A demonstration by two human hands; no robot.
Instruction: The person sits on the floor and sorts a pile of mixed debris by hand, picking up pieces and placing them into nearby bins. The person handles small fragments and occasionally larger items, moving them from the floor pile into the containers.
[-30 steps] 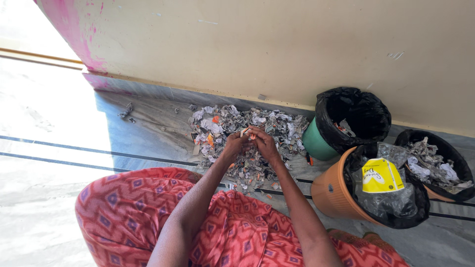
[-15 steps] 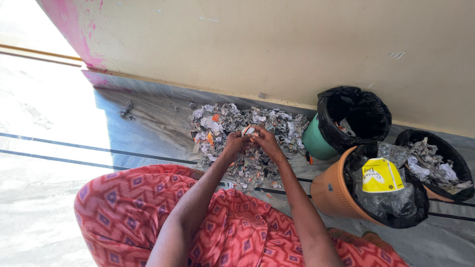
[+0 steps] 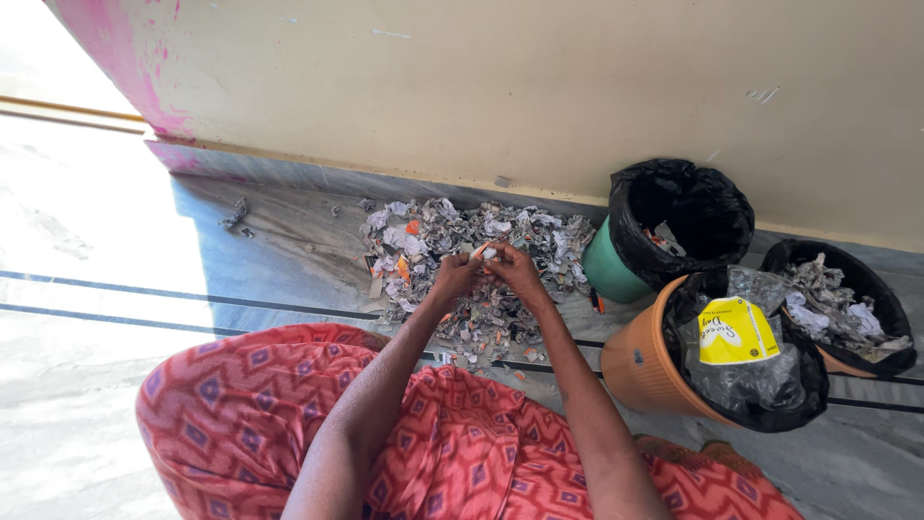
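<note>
A heap of crumpled grey, white and orange paper scraps (image 3: 438, 231) lies on the stone floor against the wall. My left hand (image 3: 452, 276) and my right hand (image 3: 515, 272) meet just above the heap, fingertips together on one small white and orange scrap (image 3: 486, 253). Both pinch it between thumb and fingers. My forearms reach out over my red patterned clothing (image 3: 289, 424).
To the right stand three bins lined with black bags: a green bin (image 3: 608, 270), an orange bin (image 3: 645, 361) holding clear plastic and a yellow packet (image 3: 736, 332), and a far-right bin (image 3: 866, 361) full of crumpled paper. A few stray scraps (image 3: 234, 217) lie at the left. The cream wall (image 3: 500, 87) is behind.
My hands have stayed together over the heap, working the small scrap between the fingertips. The view has shifted slightly.
</note>
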